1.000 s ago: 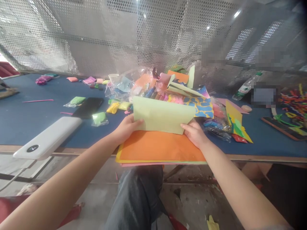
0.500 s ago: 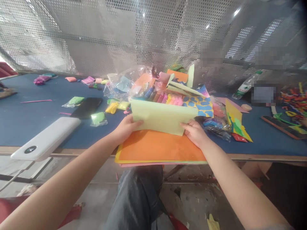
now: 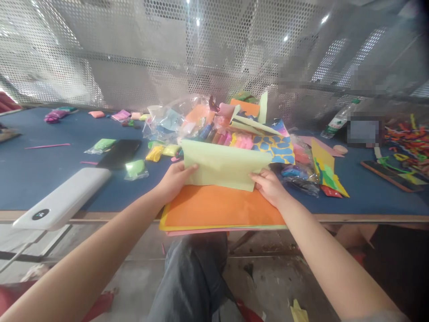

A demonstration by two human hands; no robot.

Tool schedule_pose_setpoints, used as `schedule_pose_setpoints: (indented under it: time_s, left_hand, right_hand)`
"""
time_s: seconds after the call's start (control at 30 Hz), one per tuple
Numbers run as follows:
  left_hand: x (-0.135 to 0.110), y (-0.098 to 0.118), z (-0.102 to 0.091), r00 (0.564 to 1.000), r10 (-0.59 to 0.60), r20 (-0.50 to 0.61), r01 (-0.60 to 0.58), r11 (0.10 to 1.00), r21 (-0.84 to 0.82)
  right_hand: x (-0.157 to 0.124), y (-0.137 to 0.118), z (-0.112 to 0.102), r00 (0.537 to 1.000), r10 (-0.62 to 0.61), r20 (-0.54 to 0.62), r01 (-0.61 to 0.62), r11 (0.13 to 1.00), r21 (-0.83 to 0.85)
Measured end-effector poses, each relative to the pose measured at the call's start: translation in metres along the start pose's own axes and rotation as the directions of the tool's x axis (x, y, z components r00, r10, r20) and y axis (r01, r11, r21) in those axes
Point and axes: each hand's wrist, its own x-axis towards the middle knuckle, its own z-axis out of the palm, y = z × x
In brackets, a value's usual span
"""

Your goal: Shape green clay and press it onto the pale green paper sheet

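A pale green sheet of paper [image 3: 224, 164] is folded over and held up slightly above an orange sheet [image 3: 219, 208]. My left hand [image 3: 174, 179] pinches its left lower corner, thumb on top. At the right lower corner my right hand [image 3: 268, 185] grips it with curled fingers. The orange sheet tops a stack of coloured papers [image 3: 187, 229] that overhangs the front edge of the blue table [image 3: 33, 170].
Behind the sheet lies a heap of coloured paper and clay packets in plastic bags [image 3: 231, 129]. A white power bank [image 3: 60, 199] and a black phone [image 3: 119, 153] lie at the left. A plastic bottle [image 3: 338, 121] and colourful pipe cleaners [image 3: 405, 138] sit at the right. Perforated metal screens stand behind.
The green sheet's folded flap has come down a little lower toward the orange sheet. Both hands keep their grip on the corners.
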Motion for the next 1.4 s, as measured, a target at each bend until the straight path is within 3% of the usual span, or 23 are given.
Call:
schedule_pose_setpoints:
  time_s: [0.17,0.37,0.57,0.73,0.83,1.0,1.1,1.2,1.4]
  left_hand:
    - [-0.001,0.0,-0.002,0.999,-0.037,0.007,0.037,0.999,-0.005]
    - [-0.008,0.005,0.0,0.997,-0.063,0.04,0.06,0.996,0.072]
    - [-0.01,0.014,0.004,0.999,-0.009,-0.034,0.009,1.0,-0.021]
    - [-0.015,0.018,0.0,0.989,-0.042,-0.139,0.068,0.979,0.192]
    - [-0.026,0.025,-0.002,0.972,-0.062,-0.226,0.136,0.934,0.33]
    - [-0.04,0.037,-0.006,0.953,-0.074,-0.295,0.255,0.721,0.644]
    - [-0.044,0.037,-0.008,0.96,-0.069,-0.272,0.259,0.589,0.765]
    - [-0.046,0.033,-0.008,0.969,-0.041,-0.245,0.231,0.509,0.829]
    - [-0.047,0.019,-0.006,0.969,0.085,-0.231,0.181,0.388,0.904]
  right_hand:
    - [0.001,0.002,-0.001,0.999,0.015,0.03,-0.014,0.999,-0.034]
    - [0.0,0.0,-0.001,0.999,0.035,-0.034,-0.035,0.999,0.0]
    - [0.0,0.0,-0.002,0.998,0.031,0.054,-0.029,0.999,-0.035]
    - [-0.003,-0.002,0.002,0.993,-0.048,0.11,0.058,0.995,-0.082]
    - [-0.005,-0.007,0.008,0.981,-0.031,0.189,0.048,0.995,-0.087]
    - [-0.001,-0.016,0.009,0.94,0.1,0.325,-0.051,0.986,-0.157]
    - [-0.001,-0.02,0.005,0.946,0.201,0.256,-0.081,0.907,-0.412]
    - [-0.009,-0.027,0.006,0.969,0.204,0.142,-0.054,0.729,-0.682]
    - [-0.022,-0.029,0.014,0.987,0.151,0.052,-0.03,0.495,-0.868]
